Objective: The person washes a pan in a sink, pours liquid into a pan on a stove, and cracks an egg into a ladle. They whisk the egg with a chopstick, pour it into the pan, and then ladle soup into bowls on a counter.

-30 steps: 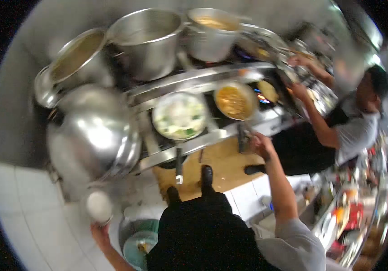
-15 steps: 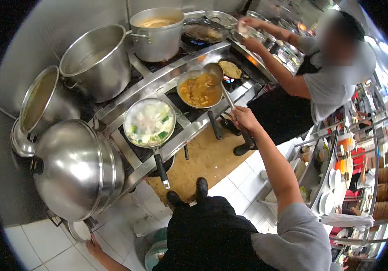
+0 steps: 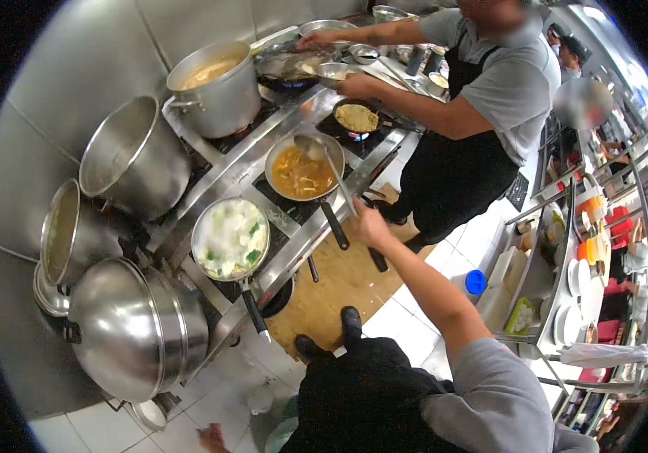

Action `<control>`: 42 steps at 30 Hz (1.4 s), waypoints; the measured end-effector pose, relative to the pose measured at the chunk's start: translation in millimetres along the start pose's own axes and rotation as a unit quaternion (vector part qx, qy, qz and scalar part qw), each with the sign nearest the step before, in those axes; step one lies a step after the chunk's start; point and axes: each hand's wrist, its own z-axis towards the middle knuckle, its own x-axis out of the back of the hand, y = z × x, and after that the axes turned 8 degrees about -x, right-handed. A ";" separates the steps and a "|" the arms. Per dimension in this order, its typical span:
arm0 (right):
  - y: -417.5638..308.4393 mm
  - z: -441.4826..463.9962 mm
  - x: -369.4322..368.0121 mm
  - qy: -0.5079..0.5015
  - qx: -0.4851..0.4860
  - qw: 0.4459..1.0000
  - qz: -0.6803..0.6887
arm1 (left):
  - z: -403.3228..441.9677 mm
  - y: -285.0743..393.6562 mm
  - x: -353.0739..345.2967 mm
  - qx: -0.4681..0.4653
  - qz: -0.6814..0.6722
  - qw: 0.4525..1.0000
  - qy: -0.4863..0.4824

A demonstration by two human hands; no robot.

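My right hand is closed around the handle of a metal ladle. The ladle's bowl dips into a pan of orange-brown soup on the burner. To the left, a second pan holds steaming white pieces and green vegetables, its black handle pointing toward me. My left hand hangs low near the bottom edge, smeared by motion, so its fingers are unclear. Nearest to it is a round white dish beside the large domed steel pot, apart from the hand.
Tall steel pots line the wall side of the stove. At the right, a co-worker holds a metal bowl near a small pan over a flame. Shelving with stacked plates stands on the far right.
My left hand has come away from the white dish and moved right. The ladle's bowl now sits farther left in the soup pan. The co-worker's arms have lowered over the stove.
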 end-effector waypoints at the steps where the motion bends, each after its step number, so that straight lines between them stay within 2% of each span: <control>1: 9.1 1.8 -16.5 0.003 0.008 1.000 0.021 | -27.0 -13.9 -9.7 0.034 0.012 0.999 -0.037; 2: 13.8 5.4 -28.5 0.007 0.016 0.999 0.041 | -51.0 -24.9 -20.3 0.063 0.029 0.994 -0.081; 3: -12.3 1.1 -4.6 -0.165 -0.179 0.941 0.236 | -22.7 -55.7 -15.3 0.135 0.036 0.961 -0.238; 4: -10.0 3.8 -6.2 -0.194 -0.201 0.895 0.348 | -95.4 -38.1 -48.6 0.089 0.169 0.954 -0.230; 5: -9.6 6.5 -5.2 -0.207 -0.218 0.876 0.377 | -150.6 -23.8 -65.5 -0.178 0.186 0.806 -0.532; 6: -8.1 8.4 -2.4 -0.220 -0.234 0.856 0.404 | -181.7 -16.9 -95.1 -0.028 0.138 0.898 -0.416; 7: -4.5 6.1 3.2 -0.216 -0.186 0.897 0.338 | -202.2 -10.8 -126.2 0.121 0.081 0.948 -0.282; 8: -2.0 2.5 10.1 -0.207 -0.136 0.931 0.267 | -212.4 -4.9 -150.3 0.115 0.083 0.947 -0.290; 9: -12.1 -6.2 31.3 -0.147 -0.044 0.978 0.140 | -219.5 1.5 -168.4 0.056 0.214 0.895 -0.387; 10: -19.1 -12.0 45.7 -0.141 -0.045 0.978 0.144 | -228.5 9.3 -185.6 -0.005 0.338 0.816 -0.469; 11: -23.9 -17.7 56.1 -0.119 -0.023 0.986 0.117 | -245.4 22.8 -207.2 -0.008 0.341 0.814 -0.471; 13: -17.8 -25.8 58.6 -0.063 0.031 0.995 0.077 | -279.6 48.1 -249.0 -0.136 0.519 0.687 -0.489; 18: -42.5 -56.1 83.9 -0.055 0.009 0.997 0.045 | -273.9 58.6 -290.1 -0.188 0.483 0.642 -0.565; 20: -40.2 -65.2 70.6 0.031 0.081 0.995 0.057 | -280.7 69.8 -304.4 -0.191 0.456 0.632 -0.597; 22: -42.6 -71.9 51.1 0.022 0.031 0.999 0.026 | -292.9 89.3 -321.8 -0.162 0.409 0.637 -0.633; 25: -14.5 -63.8 -6.7 -0.060 -0.035 0.995 0.065 | -283.8 92.7 -339.8 -0.174 0.382 0.618 -0.665; 26: -18.6 -56.2 -11.6 -0.167 -0.111 0.965 0.166 | -281.7 92.2 -350.9 -0.181 0.362 0.609 -0.682; 27: 5.3 -45.1 -55.5 -0.157 -0.010 0.983 0.095 | -290.2 99.0 -361.6 -0.230 0.381 0.577 -0.685; 28: -43.6 -78.6 27.4 -0.225 -0.101 0.964 0.097 | -306.8 109.8 -371.9 -0.185 0.364 0.582 -0.703; 29: 26.0 -53.4 -115.6 0.167 0.138 0.951 0.220 | -304.5 106.6 -381.0 -0.167 0.343 0.609 -0.695; 30: -16.9 -83.5 -30.3 -0.130 -0.146 0.873 0.446 | -317.8 114.7 -390.5 -0.185 0.365 0.602 -0.686; 31: -17.8 -94.4 -13.6 -0.168 -0.203 0.753 0.603 | -321.8 111.1 -402.5 -0.188 0.350 0.603 -0.691; 32: -19.0 -101.4 -11.3 -0.204 -0.234 0.596 0.741 | -326.1 111.7 -411.2 -0.196 0.337 0.609 -0.690; 33: -9.0 -118.2 -6.8 -0.223 -0.183 0.559 0.778 | -333.2 110.0 -417.9 -0.201 0.347 0.591 -0.700; 34: 5.0 -143.2 -3.7 -0.244 -0.130 0.524 0.806 | -341.8 104.4 -423.9 -0.161 0.318 0.567 -0.742; 35: 17.3 -174.2 6.7 -0.237 -0.123 0.526 0.808 | -355.0 100.6 -430.7 -0.121 0.291 0.541 -0.779; 37: 35.5 -258.2 43.3 -0.213 -0.112 0.540 0.806 | -391.0 75.8 -438.1 -0.024 0.318 0.522 -0.791; 39: 46.2 -337.4 73.4 -0.156 -0.234 0.630 0.724 | -437.0 37.7 -440.7 0.076 0.369 0.489 -0.787; 40: 49.9 -372.7 76.9 -0.132 -0.243 0.602 0.749 | -461.5 13.4 -439.2 0.130 0.396 0.469 -0.779; 41: 54.9 -397.9 72.4 -0.125 -0.263 0.558 0.777 | -476.0 -17.4 -440.5 0.149 0.414 0.445 -0.780; 42: 55.4 -415.6 80.8 -0.108 -0.273 0.538 0.790 | -488.0 -51.7 -441.2 0.167 0.435 0.419 -0.779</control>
